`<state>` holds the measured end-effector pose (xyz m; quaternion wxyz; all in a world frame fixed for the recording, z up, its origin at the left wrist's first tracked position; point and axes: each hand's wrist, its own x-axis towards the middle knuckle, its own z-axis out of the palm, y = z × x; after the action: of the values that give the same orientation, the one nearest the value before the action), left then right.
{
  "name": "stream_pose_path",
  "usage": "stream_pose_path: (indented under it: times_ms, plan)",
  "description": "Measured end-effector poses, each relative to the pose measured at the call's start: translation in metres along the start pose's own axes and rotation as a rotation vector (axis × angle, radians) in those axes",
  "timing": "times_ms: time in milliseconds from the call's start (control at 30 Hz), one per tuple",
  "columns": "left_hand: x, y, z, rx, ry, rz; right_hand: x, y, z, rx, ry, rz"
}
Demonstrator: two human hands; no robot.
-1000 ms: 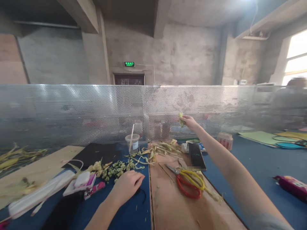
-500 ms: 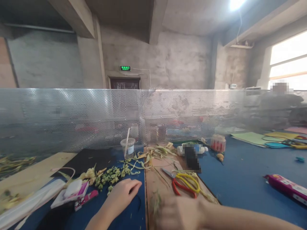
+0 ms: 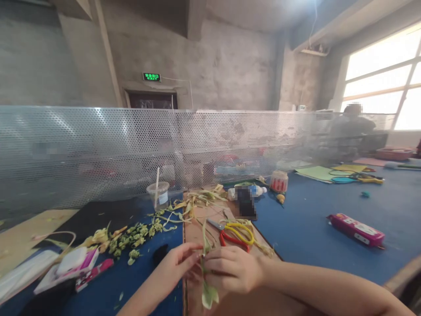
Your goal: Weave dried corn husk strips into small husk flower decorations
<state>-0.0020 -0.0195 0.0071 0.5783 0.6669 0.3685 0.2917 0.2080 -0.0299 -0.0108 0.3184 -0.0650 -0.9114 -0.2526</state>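
Note:
Both hands meet over the brown board (image 3: pixel 194 303) at the lower middle. Between them a pale green leafy strip (image 3: pixel 209 293) stands roughly upright, its wide end hanging below the fingers. My right hand (image 3: pixel 230 267) has its fingers curled round the strip. My left hand (image 3: pixel 180 263) pinches at it from the left, thumb and fingertips near the strip's middle. Scissors with one yellow and one red handle (image 3: pixel 237 233) lie on the board just beyond my right hand. A pile of small green knotted pieces (image 3: pixel 131 237) rests on the blue table left of the board.
A plastic cup with a straw (image 3: pixel 158 195), dry leaf strips (image 3: pixel 204 197), a bottle (image 3: pixel 259 191) and a red-labelled jar (image 3: pixel 279 182) stand or lie further back. To the right is a purple packet (image 3: pixel 357 229). Behind a perforated metal screen (image 3: pixel 230 131) a person sits at the right.
My left hand has moved right and met my right hand at the leafy strip, which now shows raised between them. The whole view has shifted to the right and down.

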Motion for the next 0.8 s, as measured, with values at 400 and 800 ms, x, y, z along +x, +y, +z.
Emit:
stream_pose_path:
  times_ms: [400,800]
  plan:
    - [0.0,0.0,0.012,-0.335,0.27,0.005,0.002,0.001,-0.007,0.385,-0.146,0.279]
    - [-0.009,0.013,0.021,-0.266,0.16,0.134,0.004,-0.011,-0.005,0.512,0.057,0.675]
